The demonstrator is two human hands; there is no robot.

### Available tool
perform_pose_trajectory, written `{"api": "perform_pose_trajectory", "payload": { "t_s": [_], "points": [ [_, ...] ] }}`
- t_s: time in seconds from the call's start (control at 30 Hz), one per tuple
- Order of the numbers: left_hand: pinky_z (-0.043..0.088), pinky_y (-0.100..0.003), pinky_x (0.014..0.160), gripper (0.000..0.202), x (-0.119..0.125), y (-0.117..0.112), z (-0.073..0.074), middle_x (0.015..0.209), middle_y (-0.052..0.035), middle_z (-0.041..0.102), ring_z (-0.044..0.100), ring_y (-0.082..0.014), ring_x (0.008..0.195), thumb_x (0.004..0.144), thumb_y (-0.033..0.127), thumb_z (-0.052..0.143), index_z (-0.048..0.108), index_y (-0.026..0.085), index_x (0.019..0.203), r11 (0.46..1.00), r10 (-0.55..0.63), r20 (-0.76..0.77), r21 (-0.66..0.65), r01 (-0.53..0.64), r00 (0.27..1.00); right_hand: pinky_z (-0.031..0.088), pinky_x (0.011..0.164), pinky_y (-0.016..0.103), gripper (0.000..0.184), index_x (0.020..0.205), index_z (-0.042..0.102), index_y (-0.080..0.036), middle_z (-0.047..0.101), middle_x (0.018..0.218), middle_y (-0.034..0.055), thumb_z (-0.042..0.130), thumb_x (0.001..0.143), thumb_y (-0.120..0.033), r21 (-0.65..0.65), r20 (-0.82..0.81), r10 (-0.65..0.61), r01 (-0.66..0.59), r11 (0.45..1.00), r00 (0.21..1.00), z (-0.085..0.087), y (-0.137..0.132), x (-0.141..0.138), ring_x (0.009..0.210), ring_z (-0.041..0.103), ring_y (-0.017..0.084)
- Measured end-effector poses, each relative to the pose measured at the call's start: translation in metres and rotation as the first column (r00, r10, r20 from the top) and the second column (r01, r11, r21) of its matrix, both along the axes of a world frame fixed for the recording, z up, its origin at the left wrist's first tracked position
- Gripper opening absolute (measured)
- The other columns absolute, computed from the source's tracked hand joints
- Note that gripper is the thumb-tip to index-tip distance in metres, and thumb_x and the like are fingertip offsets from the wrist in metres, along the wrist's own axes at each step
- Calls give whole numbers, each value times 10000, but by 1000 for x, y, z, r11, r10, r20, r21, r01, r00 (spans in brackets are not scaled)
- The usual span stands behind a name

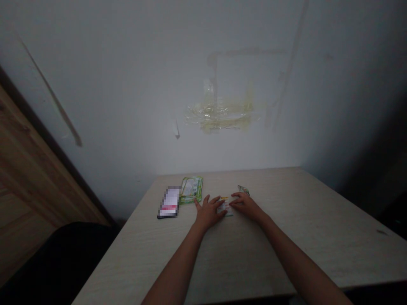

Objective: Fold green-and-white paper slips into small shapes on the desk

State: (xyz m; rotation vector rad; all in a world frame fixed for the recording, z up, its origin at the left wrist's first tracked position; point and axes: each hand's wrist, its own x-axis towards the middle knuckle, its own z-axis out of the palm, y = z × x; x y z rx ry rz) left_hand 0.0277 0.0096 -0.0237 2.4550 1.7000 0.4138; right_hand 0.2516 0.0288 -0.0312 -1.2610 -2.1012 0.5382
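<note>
A small printed card or leaflet (227,206), white with a yellow top strip and some green, lies on the table between my two hands. My left hand (210,213) rests spread over its left part, fingers apart, with the small finger side close to a pile of green-edged printed sheets (191,189). From the right, my right hand (247,206) reaches in with fingers stretched out, their tips at the card's right edge. Just beyond that hand sits a small green patterned piece (243,189), partly covered by the fingers. What it is cannot be made out.
Left of the pile lies a phone (171,203) with a blurred, lit screen. The pale wooden table (143,250) meets a grey wall (133,97) bearing shiny tape remnants (219,113). A wooden panel (34,156) stands at the left, above a dark shape (70,258).
</note>
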Motion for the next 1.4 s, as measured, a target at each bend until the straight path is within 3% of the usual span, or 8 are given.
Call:
{"api": "perform_pose_trajectory", "payload": {
  "t_s": [0.37,0.83,1.03,1.2,1.4],
  "points": [
    [-10,-793,1015,522,2,-3,6,1476,41,440,243,-384,1398,833,653,451,449,501,1332,1000,5,-41,-1,-5,999,385,1019,480,225,959,754,-236,646,1177,95,560,887,-324,140,72,-132,121,983,989,-15,19,-12,1119,551,250],
    [-71,-802,997,493,0,-2,2,1455,55,467,254,-376,1395,827,648,469,479,508,1300,1000,-16,20,14,15,1000,343,1028,480,263,1098,705,-274,636,1156,91,520,914,-304,236,171,-231,188,954,958,-15,17,-21,1123,523,263],
    [-60,-791,1015,533,1,-2,-1,1452,21,473,256,-366,1399,842,646,439,452,455,1340,999,-10,-6,50,11,1000,352,1025,484,312,1172,667,-251,619,1209,102,526,900,-308,207,167,-195,159,965,967,-12,9,-19,1156,504,267],
    [-48,-784,1029,539,2,1,-5,1452,-20,473,264,-343,1398,882,605,402,448,367,1363,997,45,-18,67,-44,999,379,1010,488,265,1084,709,-265,636,1174,85,570,861,-297,207,89,-154,133,969,984,-12,5,-15,1126,533,253],
    [-26,-775,1037,395,0,-1,-3,1419,7,508,295,-318,1374,935,500,367,508,412,1294,991,54,-10,127,-52,999,380,1015,486,201,963,746,-276,631,1166,79,612,819,-233,234,66,-87,69,970,994,-14,3,-12,1118,545,245]
  ]
}}
